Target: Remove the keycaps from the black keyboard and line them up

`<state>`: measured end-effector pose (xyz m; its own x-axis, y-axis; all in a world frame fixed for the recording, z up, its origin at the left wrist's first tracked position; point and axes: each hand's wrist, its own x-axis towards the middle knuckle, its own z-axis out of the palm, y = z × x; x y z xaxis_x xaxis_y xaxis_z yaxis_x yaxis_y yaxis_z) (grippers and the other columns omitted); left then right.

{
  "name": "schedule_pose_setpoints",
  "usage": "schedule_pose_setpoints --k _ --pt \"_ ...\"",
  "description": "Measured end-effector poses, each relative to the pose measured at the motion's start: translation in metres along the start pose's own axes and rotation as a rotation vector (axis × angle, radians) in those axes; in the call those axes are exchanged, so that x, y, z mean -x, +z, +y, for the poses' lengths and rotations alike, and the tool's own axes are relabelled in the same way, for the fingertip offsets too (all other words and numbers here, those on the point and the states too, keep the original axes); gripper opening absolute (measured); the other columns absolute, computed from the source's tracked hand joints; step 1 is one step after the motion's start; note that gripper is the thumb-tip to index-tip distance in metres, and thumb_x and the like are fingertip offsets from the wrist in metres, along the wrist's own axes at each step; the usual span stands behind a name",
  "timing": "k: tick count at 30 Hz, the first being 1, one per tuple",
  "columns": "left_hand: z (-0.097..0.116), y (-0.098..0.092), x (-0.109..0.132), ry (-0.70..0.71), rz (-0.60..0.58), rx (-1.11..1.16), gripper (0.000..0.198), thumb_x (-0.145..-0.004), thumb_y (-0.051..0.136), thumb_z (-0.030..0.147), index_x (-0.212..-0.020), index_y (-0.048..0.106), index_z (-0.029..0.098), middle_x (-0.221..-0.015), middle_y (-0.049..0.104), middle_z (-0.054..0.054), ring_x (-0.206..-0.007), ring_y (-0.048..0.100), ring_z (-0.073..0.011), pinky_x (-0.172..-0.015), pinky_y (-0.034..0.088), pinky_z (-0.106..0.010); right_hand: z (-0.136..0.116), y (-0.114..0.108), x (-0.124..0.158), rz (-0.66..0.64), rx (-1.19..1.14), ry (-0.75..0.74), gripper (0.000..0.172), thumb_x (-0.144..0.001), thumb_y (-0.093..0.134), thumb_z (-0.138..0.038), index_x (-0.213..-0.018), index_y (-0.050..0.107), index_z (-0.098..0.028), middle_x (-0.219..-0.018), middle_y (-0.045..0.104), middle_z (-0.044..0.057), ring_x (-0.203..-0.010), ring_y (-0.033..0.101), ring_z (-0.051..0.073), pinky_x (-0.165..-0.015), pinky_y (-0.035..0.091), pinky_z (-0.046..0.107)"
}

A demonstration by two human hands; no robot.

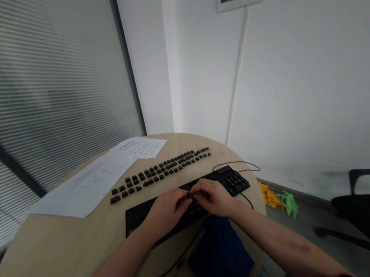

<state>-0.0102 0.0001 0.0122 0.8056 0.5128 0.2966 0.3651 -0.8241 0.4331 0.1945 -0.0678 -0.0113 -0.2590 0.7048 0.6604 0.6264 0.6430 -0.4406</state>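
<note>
Two paper sheets (85, 188) lie at left. Loose keycaps (160, 171), uncountable here, lie in rows parallel to one keyboard (137, 215), whose long axis rises rightward, number pad at right. Left hand (167, 211) and right hand (215, 198), fingers curled, pinch one small keycap (190, 196) over its middle.

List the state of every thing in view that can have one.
keyboard, flat on table, left part looks stripped, number pad capped.
keycaps, loose, laid in rows behind keyboard.
left hand, fingers pinching black piece over keyboard.
right hand, fingers on same black piece.
papers, flat, printed side up.
cable, slack.
</note>
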Motion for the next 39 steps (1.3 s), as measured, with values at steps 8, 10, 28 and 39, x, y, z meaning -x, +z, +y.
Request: schedule_pose_setpoints --k 8,10,28,39 --pt "0.0011 -0.0003 -0.0003 -0.003 0.003 0.021 0.028 -0.101 0.043 0.035 -0.094 0.065 0.019 -0.091 0.071 -0.005 -0.086 0.064 -0.0206 -0.078 0.047 -0.032 -0.0012 -0.0034 -0.0011 0.015 0.011 0.008 0.015 -0.09 0.061 -0.017 -0.103 0.066 -0.022 -0.089 0.069 0.004 -0.081 0.065 0.017 -0.074 0.052 0.03" --pt "0.002 -0.0011 -0.0002 -0.002 -0.001 0.013 0.028 -0.101 0.043 0.034 -0.095 0.066 0.019 -0.092 0.071 -0.005 -0.087 0.065 -0.0207 -0.078 0.047 -0.032 -0.0015 -0.0036 -0.0013 0.021 0.013 0.008 0.014 -0.091 0.062 -0.018 -0.103 0.066 -0.022 -0.088 0.068 0.004 -0.08 0.064 0.017 -0.074 0.052 0.03" --pt "-0.0002 0.0001 0.0008 0.041 -0.011 -0.008 0.026 -0.1 0.046 0.034 -0.106 0.066 0.019 -0.098 0.072 -0.007 -0.092 0.065 -0.0217 -0.081 0.049 -0.033 0.0016 0.0 -0.0004 -0.005 0.027 0.04 0.021 -0.093 0.064 -0.024 -0.114 0.068 -0.023 -0.089 0.069 0.004 -0.081 0.064 0.017 -0.075 0.052 0.029" --pt "-0.0004 -0.0051 0.0004 -0.024 0.033 -0.123 0.029 -0.096 0.054 0.041 -0.08 0.066 0.019 -0.077 0.067 -0.002 -0.075 0.061 -0.0187 -0.068 0.041 -0.029 0.0037 0.0021 -0.0005 0.045 0.024 0.036 0.015 -0.092 0.064 -0.023 -0.106 0.071 -0.023 -0.088 0.07 0.004 -0.079 0.065 0.017 -0.072 0.052 0.03"
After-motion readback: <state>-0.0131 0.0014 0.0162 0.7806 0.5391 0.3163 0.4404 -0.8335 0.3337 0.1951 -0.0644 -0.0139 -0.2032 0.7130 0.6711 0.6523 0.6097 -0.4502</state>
